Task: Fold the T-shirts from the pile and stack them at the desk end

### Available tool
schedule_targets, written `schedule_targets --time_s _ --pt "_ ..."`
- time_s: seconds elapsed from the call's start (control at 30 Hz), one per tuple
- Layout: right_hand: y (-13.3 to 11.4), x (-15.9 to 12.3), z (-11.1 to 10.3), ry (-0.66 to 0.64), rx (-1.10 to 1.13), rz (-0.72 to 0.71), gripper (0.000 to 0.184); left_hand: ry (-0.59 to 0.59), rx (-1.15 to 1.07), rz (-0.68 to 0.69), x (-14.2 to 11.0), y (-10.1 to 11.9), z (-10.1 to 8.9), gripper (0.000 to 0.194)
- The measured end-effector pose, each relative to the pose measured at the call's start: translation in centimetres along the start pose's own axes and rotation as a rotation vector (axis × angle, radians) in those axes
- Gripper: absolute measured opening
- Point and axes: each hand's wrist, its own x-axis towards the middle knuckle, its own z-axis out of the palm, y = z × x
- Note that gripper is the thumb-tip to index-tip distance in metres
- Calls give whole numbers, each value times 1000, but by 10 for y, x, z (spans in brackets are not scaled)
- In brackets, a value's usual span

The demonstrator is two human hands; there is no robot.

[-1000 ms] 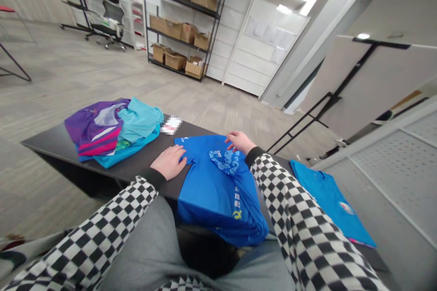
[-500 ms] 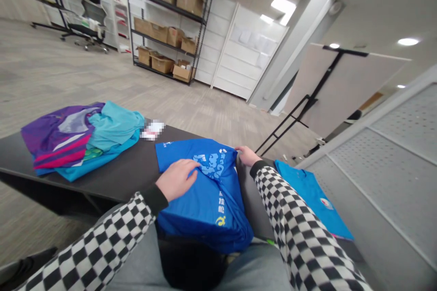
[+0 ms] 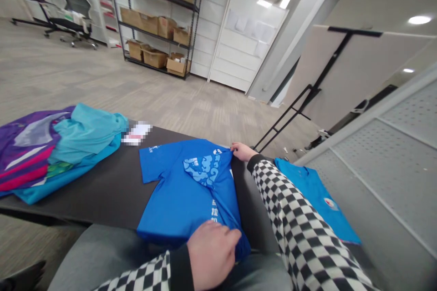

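Holding a bright blue short-sleeved T-shirt (image 3: 184, 191) on the dark table (image 3: 92, 195), its long axis pointing to the person: the right hand (image 3: 241, 152) pinches far edge, the left hand (image 3: 211, 254) closes over near hem, hiding it.

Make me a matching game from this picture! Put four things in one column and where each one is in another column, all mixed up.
Things:
1. Right hand
2. Left hand
3. Purple top
4. Cardboard boxes

Places:
A. On the metal shelves
B. At the near end of the blue T-shirt
C. Partly under the teal clothing
D. At the far end of the blue T-shirt

Right pairs: 1-D, 2-B, 3-C, 4-A
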Motion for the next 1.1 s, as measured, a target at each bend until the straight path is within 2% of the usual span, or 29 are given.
schedule_targets --time_s 0.1,0.17,0.27,0.37,0.47,0.57,0.7,0.8,0.93,1.0,1.1 --pt "9 11 1 -62 -17 -18 26 -176 -361 -225 -5 22 25 15" --pt "13 16 5 -96 -23 -28 28 -244 -600 -398 -10 22 43 25" --pt "18 20 12 -142 -25 -30 32 -206 -831 -536 -16 11 66 37" --pt "21 22 20 -167 -20 -18 32 -140 -910 -592 -21 3 82 59" --pt "22 21 24 -176 -13 -15 32 -150 -965 -650 -22 3 93 75" --pt "22 19 25 -190 -3 -20 31 -136 -1011 -656 -17 4 106 74" --pt "23 16 25 -195 9 -26 31 3 -952 -618 -9 1 122 57" --pt "24 16 28 -177 20 -26 30 34 -959 -617 -8 0 126 58" --pt "28 19 34 -145 48 -50 30 50 -965 -615 -19 -2 123 52" --pt "32 22 38 -129 61 -64 29 6 -929 -623 -28 -4 123 50" --pt "39 27 45 -92 98 -76 30 -171 -867 -587 -38 -6 126 54"
